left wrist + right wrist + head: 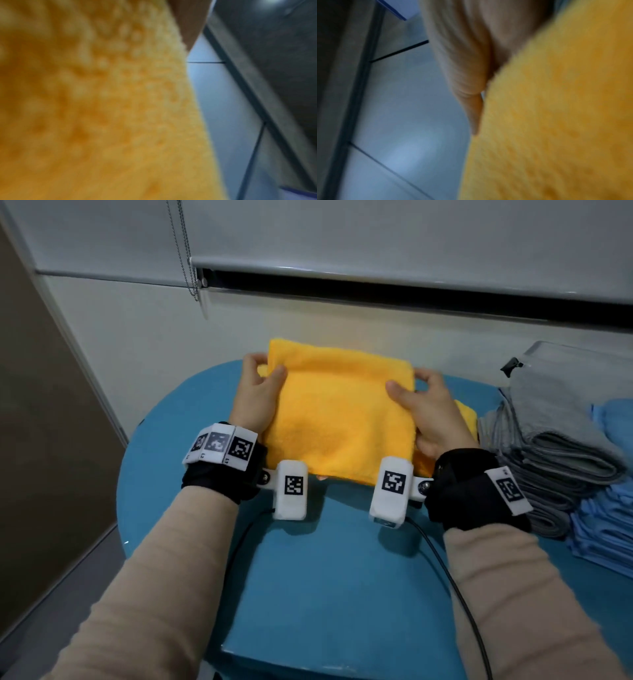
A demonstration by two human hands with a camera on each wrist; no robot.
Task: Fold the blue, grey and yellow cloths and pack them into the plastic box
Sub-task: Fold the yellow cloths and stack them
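Yellow cloth (337,419), folded to a rough square, thick fluffy pile, bright orange-yellow, held up between my two hands above the blue table (335,570). Near edge hangs low by the wrist cameras; can't tell if it touches the table. A second bit of yellow sticks out past my right hand, partly hidden; can't tell if it's the same cloth or another.

My left hand (255,395) pinches the far left corner, thumb on top, fingers curled behind the edge. My right hand (430,412) grips the right edge, thumb on the top face, fingers wrapped round the side; fingertips hidden behind the fabric.

Left wrist view: almost all blurred yellow pile (102,108), no fingers clear. Right wrist view: yellow cloth (556,121) fills the right half, one blurred finger (471,81) against its edge, rest out of focus.

To the right on the table: stack of folded grey cloths (561,453), then a stack of folded blue cloths (606,529), cut off by the frame edge. Plastic box (561,354) behind the grey stack, clear, only a corner and a dark latch readable; contents hard to make out. Window blind (376,241) and its bead chain (186,251) behind the table.
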